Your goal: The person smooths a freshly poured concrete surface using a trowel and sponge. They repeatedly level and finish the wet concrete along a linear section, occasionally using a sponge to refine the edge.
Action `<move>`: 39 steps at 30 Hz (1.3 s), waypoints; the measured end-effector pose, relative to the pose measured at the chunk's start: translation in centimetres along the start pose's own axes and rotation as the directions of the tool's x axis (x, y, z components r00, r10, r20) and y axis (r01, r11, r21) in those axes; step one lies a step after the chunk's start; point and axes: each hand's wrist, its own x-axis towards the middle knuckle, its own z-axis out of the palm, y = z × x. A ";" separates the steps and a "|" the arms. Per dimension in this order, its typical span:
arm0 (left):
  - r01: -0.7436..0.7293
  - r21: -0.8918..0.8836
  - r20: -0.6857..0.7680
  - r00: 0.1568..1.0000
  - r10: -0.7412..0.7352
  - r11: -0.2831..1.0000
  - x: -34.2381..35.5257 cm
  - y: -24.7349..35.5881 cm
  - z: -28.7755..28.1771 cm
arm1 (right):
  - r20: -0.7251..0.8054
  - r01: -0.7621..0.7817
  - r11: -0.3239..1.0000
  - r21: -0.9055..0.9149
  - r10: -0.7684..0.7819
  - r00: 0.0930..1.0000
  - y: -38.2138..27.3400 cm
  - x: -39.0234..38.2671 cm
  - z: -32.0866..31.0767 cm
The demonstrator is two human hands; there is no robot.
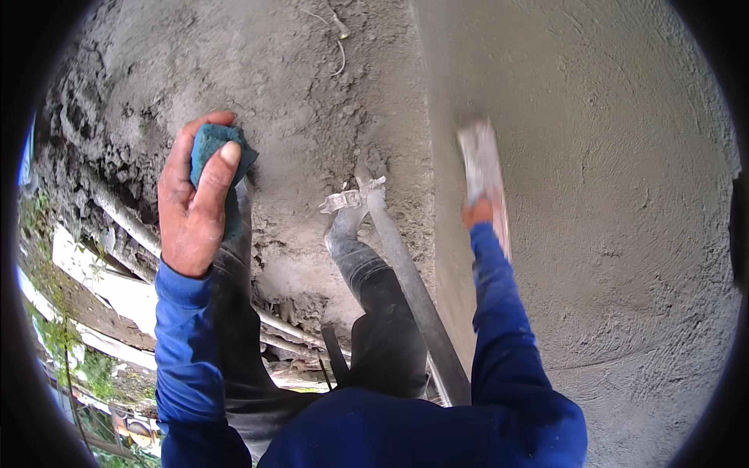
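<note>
My left hand (pixel 187 214) is closed around a blue-green sponge (pixel 209 143), held up in front of my left leg. The thumb presses on the sponge's near side, and the fingers wrap behind it. Over on the right, my right hand (pixel 478 212) grips a long, pale plastering float (pixel 485 160). Its flat face lies along the grey plastered wall (pixel 608 195), close to the wall's edge. Motion blurs the float's far end, and its handle is mostly hidden by my hand. Whether the whole face touches the plaster, I cannot tell.
A grey metal pole (pixel 413 296) with a mortar-caked clamp (pixel 343 201) slants up between my legs and the wall. Crumbled mortar covers the rough ground (pixel 304 117), where a thin wire (pixel 341 56) lies. Pipes (pixel 121 212) and green plants (pixel 58 331) are at the left.
</note>
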 end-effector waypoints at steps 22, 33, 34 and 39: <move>0.191 0.654 -0.112 0.981 -0.155 0.732 -27.1 8.0 -31.9 | -0.195 0.480 0.569 0.668 -0.488 0.851 -28.0 -30.9 -50.7; 0.353 0.616 -0.241 0.936 -0.258 0.704 -45.2 -4.6 -38.1 | -0.164 0.570 0.582 0.579 -0.602 0.781 -18.3 -53.4 -43.0; 0.308 0.695 -0.187 0.950 -0.251 0.649 -46.0 -2.6 -33.5 | -0.079 0.504 0.650 0.568 -0.567 0.820 -15.6 -54.9 -39.1; 0.090 0.788 -0.020 0.992 -0.121 0.609 -43.6 1.6 -25.8 | 0.299 0.061 0.833 0.550 -0.265 0.917 -2.8 -63.6 -26.7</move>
